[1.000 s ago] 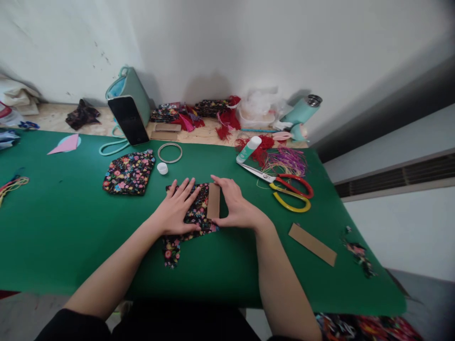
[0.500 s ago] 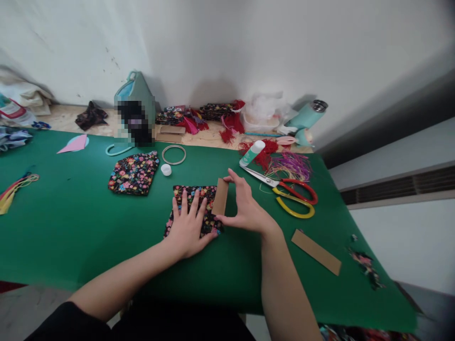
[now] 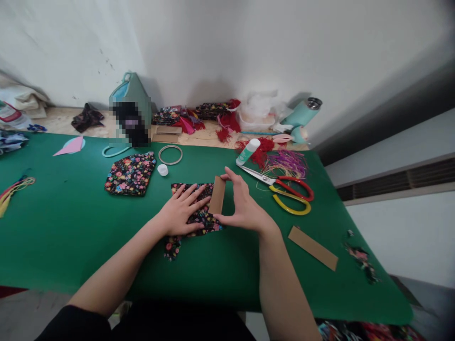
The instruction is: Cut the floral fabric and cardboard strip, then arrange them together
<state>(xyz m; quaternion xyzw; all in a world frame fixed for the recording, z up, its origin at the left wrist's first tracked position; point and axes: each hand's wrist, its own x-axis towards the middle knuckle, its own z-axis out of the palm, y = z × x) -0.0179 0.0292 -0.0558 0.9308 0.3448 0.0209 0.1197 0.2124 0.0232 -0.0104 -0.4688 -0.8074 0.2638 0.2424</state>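
Head view: right hand (image 3: 243, 208) pinches a cardboard strip (image 3: 216, 195) by its ends, forefinger on the far end, thumb at the near end, holding it on the right edge of the floral cloth (image 3: 194, 208). Left hand (image 3: 181, 212) lies flat on that cloth, fingers spread wide, gripping nothing, fingertips just beside the strip. Cloth sits mid-mat, near the front, with a loose tail (image 3: 172, 247) poking out below the left wrist.

All on a green mat (image 3: 71, 237). Just right of the right hand: scissors (image 3: 284, 189), red and yellow handles, blades pointing left toward a glue bottle (image 3: 248, 150) lying tilted. Red tassel threads (image 3: 263, 147) and purple strands (image 3: 287, 162) touch the scissors area. A 2nd cardboard strip (image 3: 313, 241) lies near the right forearm, well apart from the cloth. Cloth scraps (image 3: 362, 263) at the mat's right edge.

Left of the hands: another floral piece (image 3: 130, 174), a white cap (image 3: 162, 169) just beside it, a metal ring (image 3: 170, 154) behind that. Farther back, a teal bag (image 3: 131, 92) with a blurred-out item leaning on it, fabric piles (image 3: 185, 116) along the wall, a teal flask (image 3: 302, 113) tipped over. Far left: pink paper (image 3: 69, 146), coloured cords (image 3: 12, 189).
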